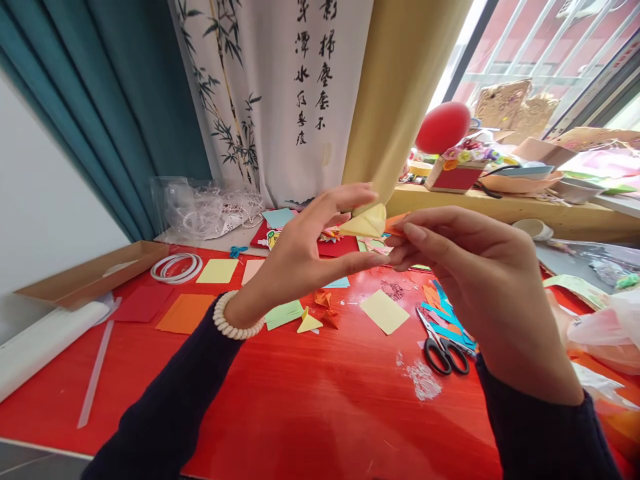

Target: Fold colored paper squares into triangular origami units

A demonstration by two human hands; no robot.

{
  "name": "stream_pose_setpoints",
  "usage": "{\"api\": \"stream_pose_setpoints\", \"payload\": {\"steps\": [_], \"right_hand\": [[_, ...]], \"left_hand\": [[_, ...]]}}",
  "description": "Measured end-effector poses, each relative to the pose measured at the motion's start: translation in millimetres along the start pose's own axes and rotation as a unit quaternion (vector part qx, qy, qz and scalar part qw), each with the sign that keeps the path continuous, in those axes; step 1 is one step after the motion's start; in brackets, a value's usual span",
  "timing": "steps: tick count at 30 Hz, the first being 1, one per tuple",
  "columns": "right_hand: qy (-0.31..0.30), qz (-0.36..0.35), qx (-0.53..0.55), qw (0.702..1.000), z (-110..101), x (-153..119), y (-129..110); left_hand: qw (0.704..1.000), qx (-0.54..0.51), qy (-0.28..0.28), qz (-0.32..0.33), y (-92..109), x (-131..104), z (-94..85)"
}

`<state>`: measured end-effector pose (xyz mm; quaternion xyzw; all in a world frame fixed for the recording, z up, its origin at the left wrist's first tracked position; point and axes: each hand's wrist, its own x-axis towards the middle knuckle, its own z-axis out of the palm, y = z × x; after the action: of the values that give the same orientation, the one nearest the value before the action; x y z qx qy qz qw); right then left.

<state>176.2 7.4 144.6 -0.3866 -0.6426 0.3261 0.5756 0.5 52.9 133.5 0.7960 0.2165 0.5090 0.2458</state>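
Above the table my right hand [470,253] pinches an orange folded paper piece [395,223] between thumb and fingers. A pale yellow folded paper piece [367,221] meets its left end; whether the two are joined I cannot tell. Around the yellow piece, my left hand [305,240] is held with thumb and fingers wide apart, the thumb tip close to the right fingertips. Below on the table lie orange folded paper pieces [327,310] and a yellow folded one [309,321]. A pale yellow paper square [385,311] lies under the hands.
Black-handled scissors [445,347] lie near blue and orange paper strips [447,313]. Orange sheets [186,313], red sheets [141,303], white rings [177,267] and a cardboard tray [95,270] are at left. A red balloon [443,127] stands by the window; plastic bags [607,330] lie right.
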Motion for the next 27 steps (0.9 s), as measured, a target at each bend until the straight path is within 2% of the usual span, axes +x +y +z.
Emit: {"api": "stream_pose_setpoints", "payload": {"steps": [4, 8, 14, 23, 27], "right_hand": [[-0.008, -0.009, -0.019, 1.0, 0.4, 0.5, -1.0], [-0.01, 0.0, -0.041, 0.999, 2.4, 0.6, 0.7], [-0.006, -0.014, -0.037, 0.999, 3.9, 0.3, 3.0], [-0.027, 0.006, -0.02, 0.999, 2.1, -0.5, 1.0], [-0.005, -0.007, -0.018, 1.0, 4.6, -0.8, 2.9]], "left_hand": [[0.989, -0.09, 0.023, -0.119, 2.9, 3.1, -3.2], [0.975, -0.146, -0.004, -0.169, 5.7, 3.6, -3.1], [0.973, -0.15, 0.017, -0.176, 13.5, 2.0, -0.9], [0.977, -0.116, 0.046, -0.174, 16.3, 0.3, 4.0], [0.976, -0.123, 0.034, -0.179, 16.5, 0.2, 4.9]]}}
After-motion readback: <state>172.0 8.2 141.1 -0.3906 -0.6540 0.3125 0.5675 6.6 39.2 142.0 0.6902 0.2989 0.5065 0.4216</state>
